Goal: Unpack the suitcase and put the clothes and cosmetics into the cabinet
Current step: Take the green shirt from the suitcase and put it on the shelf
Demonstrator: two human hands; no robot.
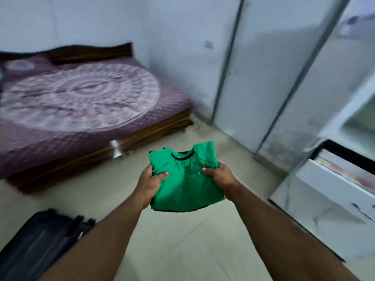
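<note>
1. Left hand (149, 182): grips the left edge of a folded green T-shirt with a dark collar trim (185, 179); the thumb lies curled over the top of the fabric and the fingers pass beneath it.
2. Right hand (220, 179): grips the right edge of the same garment in the same manner, thumb pressed on top, fingers hidden below.
3. Folded green T-shirt: held roughly level in the air between both hands, collar pointing away from the person, above the floor and touching no furniture. A dark layer shows along its near lower edge.
4. Pale tiled floor (192, 240): extends beneath the forearms and the garment.
5. Dark soft-sided suitcase (40, 244): lies on the floor at the lower left, beside the left forearm and well apart from the T-shirt; the frame is too blurred to show whether it holds anything.
6. White cabinet with a marbled front and a dark handle (324, 216): stands at the right edge, near the right hand; a white drawer (334, 179) projects from it, pulled open.
7. Low wooden bed covered by a purple spread with a pale circular pattern (81, 98): occupies the left background, set against the wall.
8. Tall pale panels with grey frames (263, 78): rise behind the cabinet on the right.
</note>
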